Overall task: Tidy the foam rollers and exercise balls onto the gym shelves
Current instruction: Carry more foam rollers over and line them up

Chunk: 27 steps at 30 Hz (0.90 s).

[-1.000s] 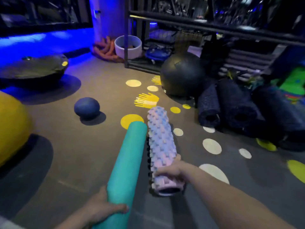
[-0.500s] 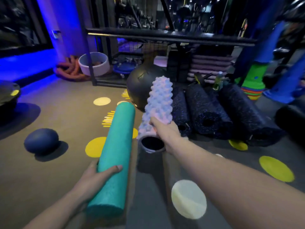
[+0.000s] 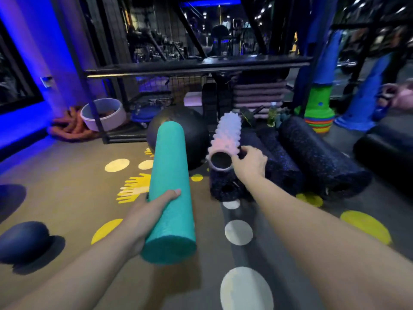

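My left hand [image 3: 149,211] grips a smooth teal foam roller [image 3: 170,180] near its lower end, and the roller points up and forward. My right hand [image 3: 250,163] holds a knobbly pale pink roller [image 3: 225,139] by its near open end, raised above the floor. Straight ahead stands the black gym shelf [image 3: 201,63]. A large black exercise ball [image 3: 196,135] rests on the floor in front of it, partly hidden by the teal roller. A small dark blue ball [image 3: 22,240] lies at the lower left.
Several dark speckled rollers [image 3: 312,157] lie on the floor to the right, under the pink one. A white ring [image 3: 101,115] and orange bands sit at the shelf's left foot. Folded mats [image 3: 259,95] fill the lower shelf. Stacked coloured cones [image 3: 319,113] stand right.
Both rollers have come up off the floor and moved forward toward the shelf. The view has swung up and closer to the rack; the blue ball has slid to the lower left.
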Tool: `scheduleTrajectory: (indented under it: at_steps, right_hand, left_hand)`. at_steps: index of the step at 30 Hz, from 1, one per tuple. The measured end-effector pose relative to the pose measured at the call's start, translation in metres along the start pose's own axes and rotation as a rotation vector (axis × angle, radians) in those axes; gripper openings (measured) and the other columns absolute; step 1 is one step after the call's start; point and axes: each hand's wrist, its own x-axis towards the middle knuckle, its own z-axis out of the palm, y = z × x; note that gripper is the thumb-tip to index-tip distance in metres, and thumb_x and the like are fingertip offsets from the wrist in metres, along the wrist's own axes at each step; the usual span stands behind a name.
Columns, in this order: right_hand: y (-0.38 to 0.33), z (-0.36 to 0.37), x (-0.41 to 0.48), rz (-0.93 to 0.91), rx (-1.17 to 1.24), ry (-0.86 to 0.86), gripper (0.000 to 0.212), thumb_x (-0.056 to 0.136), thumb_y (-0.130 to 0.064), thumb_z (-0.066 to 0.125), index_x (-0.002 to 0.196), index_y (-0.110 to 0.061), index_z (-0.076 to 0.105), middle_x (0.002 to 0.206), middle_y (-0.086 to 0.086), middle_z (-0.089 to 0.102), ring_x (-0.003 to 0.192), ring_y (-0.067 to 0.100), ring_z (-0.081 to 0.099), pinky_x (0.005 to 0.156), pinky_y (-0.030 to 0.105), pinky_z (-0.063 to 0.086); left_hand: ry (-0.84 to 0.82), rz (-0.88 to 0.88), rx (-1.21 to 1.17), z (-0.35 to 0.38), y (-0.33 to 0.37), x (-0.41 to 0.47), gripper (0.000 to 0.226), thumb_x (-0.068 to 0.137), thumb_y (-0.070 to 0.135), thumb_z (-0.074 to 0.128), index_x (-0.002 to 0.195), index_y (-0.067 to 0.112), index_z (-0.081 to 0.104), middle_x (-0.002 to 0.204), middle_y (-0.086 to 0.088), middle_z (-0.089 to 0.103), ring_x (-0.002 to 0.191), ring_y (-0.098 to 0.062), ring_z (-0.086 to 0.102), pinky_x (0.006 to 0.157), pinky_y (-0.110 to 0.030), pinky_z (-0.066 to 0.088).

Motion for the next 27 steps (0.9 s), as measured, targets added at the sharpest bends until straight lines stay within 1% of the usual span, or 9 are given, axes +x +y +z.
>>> scheduleTrajectory:
  at_steps: [3, 5, 7, 9, 13, 17, 20, 24, 27]
  right_hand:
    - [0.005, -0.003, -0.049, 0.052, 0.303, -0.157, 0.038, 0.091, -0.043, 0.068, 0.116, -0.015, 0.07, 0.115, 0.008, 0.072, 0.105, 0.023, 0.065, 0.095, 0.035, 0.048]
    - [0.002, -0.019, -0.078, 0.216, 0.576, -0.642, 0.055, 0.086, -0.065, 0.064, 0.119, -0.02, 0.069, 0.109, 0.003, 0.072, 0.088, 0.015, 0.067, 0.078, 0.032, 0.054]
    - [0.005, -0.035, -0.098, 0.352, 0.758, -1.188, 0.069, 0.08, -0.072, 0.062, 0.123, -0.019, 0.067, 0.113, 0.009, 0.07, 0.093, 0.026, 0.067, 0.074, 0.043, 0.058]
    - [0.008, -0.047, -0.105, 0.391, 0.969, -1.347, 0.064, 0.079, -0.058, 0.07, 0.126, -0.015, 0.064, 0.123, 0.016, 0.067, 0.108, 0.038, 0.065, 0.076, 0.055, 0.06]
    - [0.015, -0.063, -0.093, 0.505, 1.114, -0.954, 0.058, 0.078, -0.036, 0.074, 0.129, -0.011, 0.061, 0.119, 0.016, 0.07, 0.097, 0.03, 0.072, 0.07, 0.049, 0.063]
    - [0.049, -0.082, -0.063, 0.39, 0.936, -0.636, 0.041, 0.084, -0.026, 0.073, 0.123, -0.033, 0.064, 0.127, 0.008, 0.064, 0.108, 0.029, 0.066, 0.073, 0.049, 0.063]
    - [0.071, -0.095, -0.036, 0.373, 0.962, -0.424, 0.045, 0.072, -0.027, 0.074, 0.115, -0.039, 0.068, 0.131, 0.009, 0.059, 0.111, 0.033, 0.062, 0.064, 0.042, 0.06]
    - [0.096, -0.096, -0.004, 0.384, 0.966, -0.177, 0.047, 0.082, -0.023, 0.072, 0.127, -0.036, 0.062, 0.129, 0.004, 0.057, 0.108, 0.027, 0.061, 0.063, 0.04, 0.061]
    - [0.116, -0.09, 0.016, 0.416, 0.784, -0.08, 0.075, 0.075, -0.031, 0.078, 0.143, -0.041, 0.046, 0.131, -0.001, 0.053, 0.11, 0.027, 0.062, 0.066, 0.041, 0.064]
  left_hand:
    - [-0.082, -0.017, -0.09, 0.022, 0.01, 0.016, 0.051, 0.082, 0.044, 0.077, 0.123, 0.017, 0.063, 0.105, -0.008, 0.078, 0.09, -0.03, 0.076, 0.064, -0.033, 0.06]
    - [-0.119, -0.019, -0.144, 0.039, 0.014, 0.025, 0.05, 0.085, 0.045, 0.074, 0.125, 0.017, 0.065, 0.108, -0.009, 0.077, 0.095, -0.031, 0.076, 0.067, -0.034, 0.061]
    - [-0.135, 0.001, -0.162, 0.056, 0.017, 0.033, 0.051, 0.085, 0.043, 0.074, 0.128, 0.017, 0.064, 0.11, -0.009, 0.077, 0.096, -0.031, 0.075, 0.071, -0.037, 0.061]
    - [-0.153, 0.047, -0.175, 0.07, 0.018, 0.037, 0.041, 0.091, 0.038, 0.07, 0.128, 0.02, 0.064, 0.11, -0.007, 0.077, 0.095, -0.029, 0.076, 0.064, -0.033, 0.061]
    - [-0.051, 0.164, -0.07, 0.082, 0.009, 0.042, 0.043, 0.094, 0.044, 0.065, 0.135, 0.031, 0.059, 0.122, 0.004, 0.072, 0.094, -0.02, 0.074, 0.072, -0.037, 0.062]
    - [0.104, 0.166, 0.159, 0.059, -0.029, 0.044, 0.031, 0.095, 0.033, 0.067, 0.126, 0.03, 0.063, 0.112, -0.004, 0.07, 0.102, -0.029, 0.069, 0.091, -0.052, 0.056]
    - [0.1, 0.116, 0.267, 0.033, -0.063, 0.045, 0.034, 0.094, 0.033, 0.068, 0.127, 0.035, 0.062, 0.118, -0.003, 0.069, 0.1, -0.029, 0.067, 0.089, -0.048, 0.055]
    - [0.111, 0.045, 0.325, 0.012, -0.094, 0.044, 0.038, 0.095, 0.034, 0.067, 0.132, 0.036, 0.06, 0.123, -0.001, 0.067, 0.101, -0.029, 0.068, 0.082, -0.043, 0.056]
    - [0.101, 0.008, 0.366, 0.011, -0.111, 0.042, 0.033, 0.095, 0.034, 0.067, 0.127, 0.037, 0.063, 0.121, -0.003, 0.068, 0.098, -0.021, 0.068, 0.084, -0.042, 0.056]
